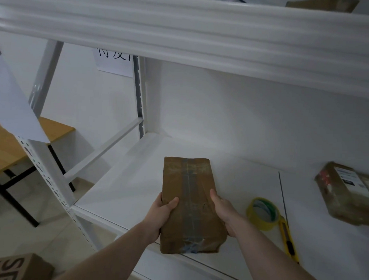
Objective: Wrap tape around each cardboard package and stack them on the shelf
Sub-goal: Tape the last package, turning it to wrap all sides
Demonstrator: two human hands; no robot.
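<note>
Both hands hold a taped cardboard package (pixel 190 205) over the front of the white shelf (pixel 123 179). The left hand (pixel 161 212) grips its left edge, thumb curled on top; the right hand (pixel 224 210) clasps its right edge. A yellow tape roll (pixel 262 213) and yellow knife (pixel 289 241) lie to the right, a second package (pixel 345 191) farther right.
</note>
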